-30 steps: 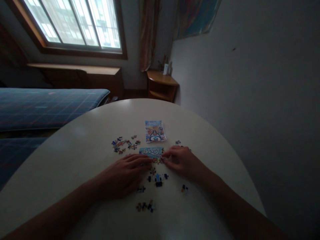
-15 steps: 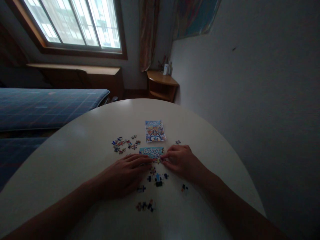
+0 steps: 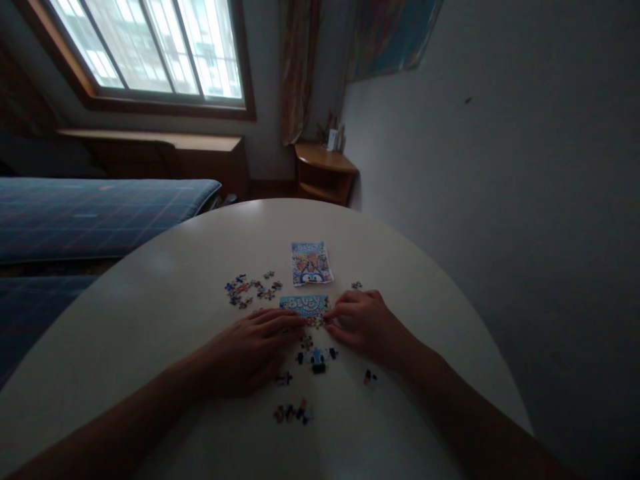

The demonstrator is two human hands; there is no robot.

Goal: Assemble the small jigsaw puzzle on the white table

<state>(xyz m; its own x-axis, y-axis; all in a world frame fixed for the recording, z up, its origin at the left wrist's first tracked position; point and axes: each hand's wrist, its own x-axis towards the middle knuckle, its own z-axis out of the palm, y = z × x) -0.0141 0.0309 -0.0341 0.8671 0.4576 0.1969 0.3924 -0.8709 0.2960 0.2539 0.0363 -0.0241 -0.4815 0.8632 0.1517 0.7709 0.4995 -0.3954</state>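
Note:
A partly joined strip of blue puzzle [image 3: 304, 305] lies on the round white table [image 3: 200, 253]. My left hand [image 3: 250, 350] lies flat on the table with its fingers stretched toward the strip's lower edge. My right hand [image 3: 365, 321] rests at the strip's right end, fingers curled and pressed at a small piece there. A printed picture card [image 3: 311, 263] sits just beyond the strip. Loose pieces [image 3: 250, 289] are scattered to the left, and a small joined cluster [image 3: 316, 357] lies between my hands.
More loose pieces [image 3: 293, 413] lie near me, and one or two [image 3: 369, 377] under my right wrist. A bed with a blue checked cover [image 3: 90, 213] stands left of the table. A wooden corner shelf [image 3: 325, 170] and a window are beyond.
My right hand has crept slightly left along the strip's right end, covering the loose pieces that lay by it. My left hand has stayed put.

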